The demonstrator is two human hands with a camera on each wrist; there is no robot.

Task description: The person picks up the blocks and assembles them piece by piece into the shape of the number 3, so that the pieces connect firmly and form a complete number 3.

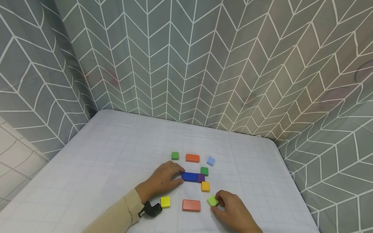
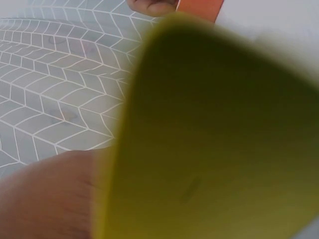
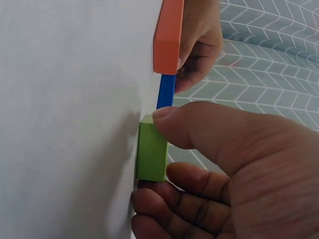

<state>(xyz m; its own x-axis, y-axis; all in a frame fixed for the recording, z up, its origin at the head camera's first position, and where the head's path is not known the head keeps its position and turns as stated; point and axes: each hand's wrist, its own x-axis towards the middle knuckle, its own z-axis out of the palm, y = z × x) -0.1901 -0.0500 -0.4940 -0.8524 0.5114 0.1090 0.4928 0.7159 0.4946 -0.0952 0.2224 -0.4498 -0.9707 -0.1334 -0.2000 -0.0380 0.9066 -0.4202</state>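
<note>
My left hand (image 1: 164, 178) holds the left end of a long blue block (image 1: 190, 176), thumb on the near side and fingertips on the far side. A purple block (image 1: 201, 178) touches the blue one's right end. Just behind it sits a green cube (image 1: 204, 171), and an orange-yellow block (image 1: 205, 186) lies in front. My right hand (image 1: 234, 210) pinches a light green block (image 3: 152, 149) between thumb and fingers, down at the tabletop. In the left wrist view a blurred yellow block (image 2: 214, 139) covers most of the hand's work.
A salmon block (image 1: 191, 205) lies between the hands, with a yellow block (image 1: 165, 202) beside the left wrist's black strap device (image 1: 152, 209). Farther back are a green cube (image 1: 175, 156), an orange-red block (image 1: 192, 158) and a light blue cube (image 1: 211, 161). Patterned curtains surround the white-covered table (image 1: 131, 139).
</note>
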